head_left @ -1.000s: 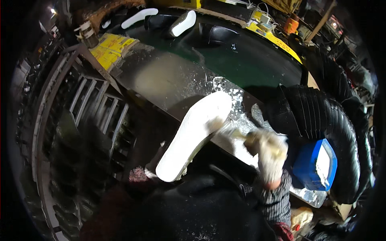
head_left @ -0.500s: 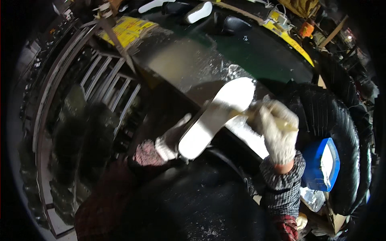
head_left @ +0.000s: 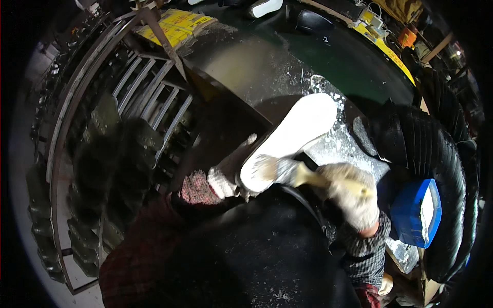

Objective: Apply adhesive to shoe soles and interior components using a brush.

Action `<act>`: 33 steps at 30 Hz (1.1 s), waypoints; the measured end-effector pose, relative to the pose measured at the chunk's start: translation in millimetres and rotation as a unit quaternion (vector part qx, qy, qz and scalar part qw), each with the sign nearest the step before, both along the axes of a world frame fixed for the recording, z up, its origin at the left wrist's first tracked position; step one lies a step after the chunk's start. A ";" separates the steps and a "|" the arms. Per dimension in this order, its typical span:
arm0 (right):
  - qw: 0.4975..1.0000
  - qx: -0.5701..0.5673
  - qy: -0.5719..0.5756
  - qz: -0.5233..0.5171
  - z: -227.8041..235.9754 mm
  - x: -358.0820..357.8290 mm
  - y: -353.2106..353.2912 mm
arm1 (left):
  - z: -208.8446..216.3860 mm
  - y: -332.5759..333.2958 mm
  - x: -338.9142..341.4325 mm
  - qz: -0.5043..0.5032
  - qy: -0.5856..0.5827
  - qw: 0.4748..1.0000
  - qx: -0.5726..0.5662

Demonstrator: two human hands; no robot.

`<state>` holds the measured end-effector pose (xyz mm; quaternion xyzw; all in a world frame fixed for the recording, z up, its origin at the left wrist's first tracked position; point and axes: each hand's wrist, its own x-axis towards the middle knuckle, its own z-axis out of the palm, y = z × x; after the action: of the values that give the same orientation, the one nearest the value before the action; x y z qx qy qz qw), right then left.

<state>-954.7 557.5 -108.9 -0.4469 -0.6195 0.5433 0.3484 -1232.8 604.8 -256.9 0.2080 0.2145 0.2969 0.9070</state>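
A white shoe sole [head_left: 300, 126] is held tilted in front of me, its broad end up and to the right. My left hand [head_left: 226, 174], in a knitted glove, is closed around its near-left edge; most of the fingers are hidden behind it. My gloved right hand [head_left: 354, 192] grips a brush by its pale wooden handle. The bristles of the brush [head_left: 282, 172] touch the lower, narrower end of the sole and are blurred by motion. A blue container [head_left: 403, 215] with white stuff inside stands to the right of my right hand.
Behind the sole is a dark worktable [head_left: 246, 66] with white splashes. Another white sole [head_left: 265, 7] and a black curved piece [head_left: 313, 21] lie at its far side. A metal rack [head_left: 154, 97] stands at left, and shiny black ribbed material [head_left: 436, 149] at right.
The brush has moved from the sole's middle down to its lower end, with my right hand shifting down. The whole view has shifted slightly; my left hand keeps its hold.
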 end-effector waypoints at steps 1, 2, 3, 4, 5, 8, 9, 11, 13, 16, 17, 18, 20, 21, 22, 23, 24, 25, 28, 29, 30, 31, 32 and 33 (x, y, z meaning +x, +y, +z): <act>0.994 0.032 -0.075 -0.069 -40.6 40.4 11.0 | 13.4 2.8 4.6 0.001 -0.032 0.996 -0.087; 0.989 0.080 -0.048 -0.115 -25.4 34.5 24.1 | 17.0 -2.6 1.0 0.018 -0.056 0.982 -0.178; 0.978 0.080 -0.006 -0.194 -30.8 45.0 33.5 | 16.7 -1.7 -6.7 0.039 -0.062 0.967 -0.244; 0.957 0.082 0.033 -0.277 -35.9 58.3 41.9 | 16.0 -3.1 -10.3 0.034 -0.166 0.933 -0.317; 0.939 0.090 0.048 -0.329 -38.3 64.6 51.8 | 13.7 -1.1 -12.9 0.009 -0.170 0.946 -0.276; 0.922 0.250 -0.136 -0.262 -33.9 51.5 59.7 | -31.9 -2.5 -30.3 -0.007 -0.159 0.943 -0.292; 0.893 0.354 -0.234 -0.149 -15.2 36.4 57.0 | -17.7 -6.9 -41.5 0.034 -0.134 0.932 -0.335; 0.825 0.408 -0.375 -0.110 -16.1 17.4 25.7 | 16.0 9.2 -29.0 0.018 -0.139 0.924 -0.356; 0.857 0.425 -0.284 -0.063 -2.1 6.1 20.1 | 42.4 18.1 -22.7 -0.017 -0.187 0.949 -0.253; 0.870 0.427 -0.246 -0.023 4.5 2.2 22.1 | 66.3 48.9 0.4 0.116 -0.013 0.969 -0.216; 0.873 0.412 -0.258 -0.010 1.3 7.5 20.8 | 71.7 68.7 1.7 0.048 0.007 0.993 -0.107; 0.870 0.418 -0.260 -0.027 1.1 13.3 18.3 | 77.8 88.0 4.4 -0.022 0.027 0.999 0.003; 0.884 0.417 -0.198 -0.079 -2.7 27.2 12.2 | 106.4 111.0 48.1 0.146 0.110 0.982 -0.055; 0.882 0.409 -0.214 -0.096 -5.2 36.2 6.4 | 107.8 126.0 62.2 0.190 0.118 0.973 -0.061; 0.877 0.418 -0.209 -0.112 2.7 43.1 -3.7 | 116.5 132.7 69.0 0.243 0.128 0.960 -0.061; 0.876 0.415 -0.205 -0.139 -0.2 51.6 -10.4 | 117.0 137.1 78.0 0.224 0.049 0.973 -0.033; 0.874 0.410 -0.202 -0.165 -4.0 60.7 -18.7 | 114.1 138.4 96.4 0.259 0.050 0.964 -0.009; 0.874 0.398 -0.212 -0.180 -5.2 70.1 -31.3 | 112.4 135.9 112.6 0.211 0.058 0.976 0.005; 0.872 0.376 -0.206 -0.236 -7.3 90.5 -64.3 | 107.2 113.7 199.9 0.085 0.131 0.987 -0.027; 0.866 0.389 -0.209 -0.234 -4.8 98.3 -74.7 | 101.3 111.5 221.5 0.037 0.114 0.993 -0.006; 0.860 0.390 -0.220 -0.243 -2.4 100.2 -84.1 | 96.4 110.8 236.9 -0.010 0.096 0.995 0.013; 0.868 0.375 -0.168 -0.279 -0.6 104.6 -95.4 | 107.0 106.2 246.4 -0.036 0.158 0.987 -0.014; 0.871 0.359 -0.119 -0.313 1.4 110.6 -104.5 | 115.6 105.4 251.8 -0.063 0.217 0.973 -0.040; 0.856 0.367 -0.117 -0.345 12.0 121.3 -115.9 | 108.0 109.7 245.2 -0.069 0.076 0.988 -0.116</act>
<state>-833.4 441.5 -96.9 -0.5322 -0.6159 0.0656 0.5772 -987.6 714.6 -148.9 0.1374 0.3014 0.1897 0.9243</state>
